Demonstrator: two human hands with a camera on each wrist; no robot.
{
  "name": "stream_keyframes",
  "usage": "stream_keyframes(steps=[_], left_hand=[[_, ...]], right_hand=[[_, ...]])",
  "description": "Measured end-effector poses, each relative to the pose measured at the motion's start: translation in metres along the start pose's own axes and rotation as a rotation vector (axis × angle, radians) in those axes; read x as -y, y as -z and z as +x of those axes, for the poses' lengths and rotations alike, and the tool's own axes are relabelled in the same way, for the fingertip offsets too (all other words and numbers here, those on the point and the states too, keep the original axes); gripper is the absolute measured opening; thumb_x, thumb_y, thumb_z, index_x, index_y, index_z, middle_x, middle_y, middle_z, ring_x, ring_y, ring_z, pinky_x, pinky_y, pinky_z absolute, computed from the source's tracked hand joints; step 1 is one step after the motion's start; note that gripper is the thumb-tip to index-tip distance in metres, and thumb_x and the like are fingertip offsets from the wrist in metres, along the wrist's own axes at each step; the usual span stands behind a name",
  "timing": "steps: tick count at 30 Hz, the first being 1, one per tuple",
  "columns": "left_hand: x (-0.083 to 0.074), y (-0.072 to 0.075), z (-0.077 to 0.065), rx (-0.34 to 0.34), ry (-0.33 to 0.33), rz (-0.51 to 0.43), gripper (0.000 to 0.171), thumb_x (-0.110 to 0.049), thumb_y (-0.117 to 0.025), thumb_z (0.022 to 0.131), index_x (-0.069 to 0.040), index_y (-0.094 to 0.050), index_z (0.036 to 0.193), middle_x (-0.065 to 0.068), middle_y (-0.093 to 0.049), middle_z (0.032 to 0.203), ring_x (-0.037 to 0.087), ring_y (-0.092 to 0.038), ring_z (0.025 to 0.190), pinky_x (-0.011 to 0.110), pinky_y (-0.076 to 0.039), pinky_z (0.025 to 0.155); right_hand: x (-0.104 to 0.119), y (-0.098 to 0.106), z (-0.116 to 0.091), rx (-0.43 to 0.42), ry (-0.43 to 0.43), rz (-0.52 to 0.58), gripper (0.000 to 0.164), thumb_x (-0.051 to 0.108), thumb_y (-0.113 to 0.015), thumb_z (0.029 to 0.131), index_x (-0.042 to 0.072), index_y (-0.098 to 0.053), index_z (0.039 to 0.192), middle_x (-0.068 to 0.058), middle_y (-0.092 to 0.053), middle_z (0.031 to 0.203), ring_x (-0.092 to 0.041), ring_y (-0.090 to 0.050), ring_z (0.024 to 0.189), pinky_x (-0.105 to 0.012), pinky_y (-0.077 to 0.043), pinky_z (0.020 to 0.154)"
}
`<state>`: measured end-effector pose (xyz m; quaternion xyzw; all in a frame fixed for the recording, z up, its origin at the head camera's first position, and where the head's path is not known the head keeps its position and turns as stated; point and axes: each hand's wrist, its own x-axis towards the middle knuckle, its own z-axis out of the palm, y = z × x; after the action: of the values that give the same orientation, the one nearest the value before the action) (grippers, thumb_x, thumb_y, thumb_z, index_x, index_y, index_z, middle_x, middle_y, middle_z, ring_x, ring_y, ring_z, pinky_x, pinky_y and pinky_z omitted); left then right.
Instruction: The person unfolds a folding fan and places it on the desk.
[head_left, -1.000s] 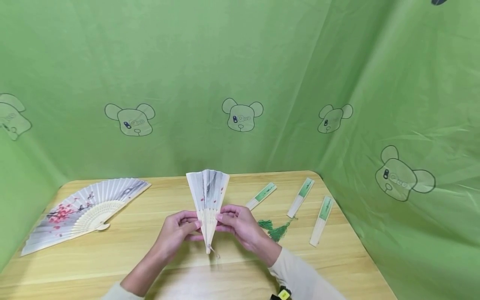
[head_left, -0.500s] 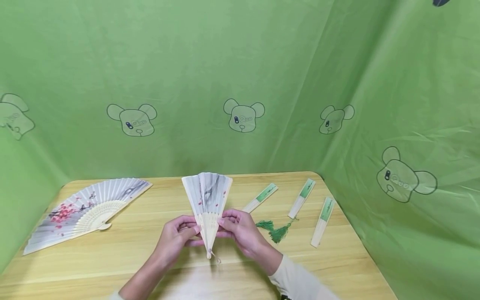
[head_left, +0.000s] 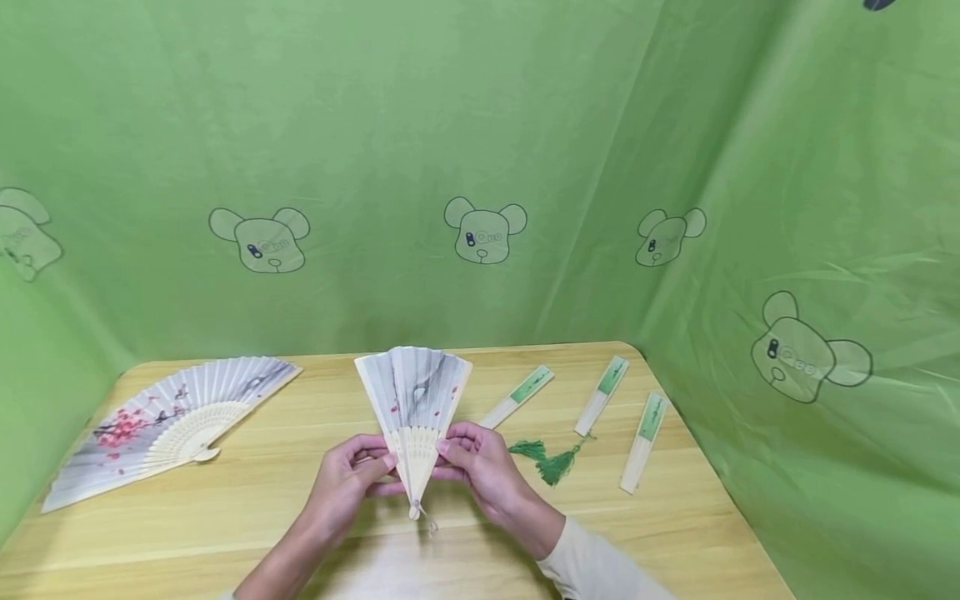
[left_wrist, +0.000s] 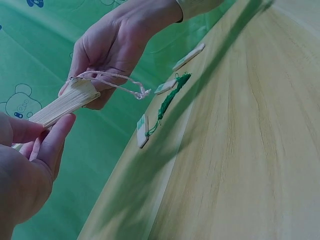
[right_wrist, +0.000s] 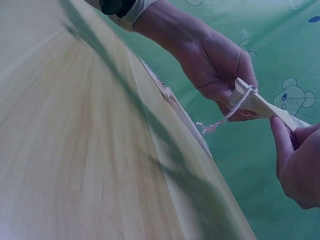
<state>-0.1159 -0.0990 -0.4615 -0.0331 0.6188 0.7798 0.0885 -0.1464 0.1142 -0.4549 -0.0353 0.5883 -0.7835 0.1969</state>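
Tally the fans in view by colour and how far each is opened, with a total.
Wide-open grey-white fan, on the table: 1
Part-open grey-white fan, in the left hand and right hand: 1
Folded green-and-cream fans: 3
Total: 5

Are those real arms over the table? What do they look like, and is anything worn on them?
They're a person's. The right sleeve is plain and cream-coloured, ending short of the wrist; the left sleeve is pale too, with a dark rounded item I can't identify. The left grip and right grip are human, ungloved.
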Motion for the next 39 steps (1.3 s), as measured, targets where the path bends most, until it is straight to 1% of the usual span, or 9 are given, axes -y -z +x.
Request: stream_keyframes(steps=[3,11,19,22,31,39], left_hand=[[0.001,0.0,-0.001,-0.004,0.001,-0.009,0.037,0.007,-0.062,0.092,0.018,-0.052,0.126,0.011,-0.072,0.1,0.022,-0.074,0.089,0.039,-0.069,0.083],[0.002,-0.001,-0.004,-0.034,-0.01,-0.047,0.034,0.007,-0.063,0.093,0.017,-0.054,0.124,0.012,-0.071,0.099,0.022,-0.073,0.088,0.039,-0.069,0.082],[0.004,-0.003,-0.007,-0.049,-0.027,-0.081,0.034,0.006,-0.062,0.094,0.017,-0.053,0.124,0.016,-0.069,0.106,0.025,-0.074,0.09,0.04,-0.069,0.085],[0.005,-0.003,-0.009,-0.061,-0.031,-0.092,0.034,0.007,-0.062,0.094,0.017,-0.052,0.125,0.016,-0.068,0.106,0.024,-0.073,0.089,0.039,-0.069,0.085],[0.01,-0.004,-0.011,-0.096,-0.055,-0.132,0.036,0.007,-0.061,0.094,0.017,-0.05,0.127,0.012,-0.069,0.102,0.023,-0.074,0.087,0.038,-0.069,0.084],[0.012,-0.006,-0.011,-0.129,-0.059,-0.162,0.034,0.009,-0.059,0.095,0.016,-0.049,0.127,0.011,-0.071,0.101,0.022,-0.076,0.085,0.037,-0.069,0.084]], right_hand=[[0.0,0.0,-0.002,0.003,0.004,0.0,0.031,-0.003,-0.059,0.099,-0.017,-0.05,0.125,-0.004,-0.07,0.095,-0.015,-0.073,0.087,-0.025,-0.068,0.084],[-0.001,0.0,-0.007,-0.009,0.024,0.026,0.026,-0.004,-0.058,0.099,-0.014,-0.05,0.122,-0.003,-0.069,0.093,-0.014,-0.073,0.086,-0.025,-0.068,0.084],[-0.002,-0.001,-0.009,-0.037,0.043,0.035,0.03,-0.004,-0.059,0.098,-0.017,-0.049,0.124,-0.003,-0.068,0.095,-0.015,-0.073,0.086,-0.026,-0.068,0.086],[-0.003,-0.002,-0.01,-0.048,0.043,0.049,0.03,-0.004,-0.058,0.099,-0.017,-0.048,0.124,-0.004,-0.069,0.094,-0.015,-0.073,0.085,-0.027,-0.068,0.086],[-0.005,-0.002,-0.011,-0.113,0.039,0.099,0.023,-0.004,-0.061,0.097,-0.012,-0.052,0.116,-0.006,-0.07,0.092,-0.017,-0.073,0.084,-0.029,-0.068,0.087],[-0.005,-0.001,-0.011,-0.144,0.053,0.117,0.025,-0.006,-0.061,0.095,-0.014,-0.051,0.117,-0.008,-0.072,0.092,-0.016,-0.074,0.084,-0.027,-0.068,0.084]])
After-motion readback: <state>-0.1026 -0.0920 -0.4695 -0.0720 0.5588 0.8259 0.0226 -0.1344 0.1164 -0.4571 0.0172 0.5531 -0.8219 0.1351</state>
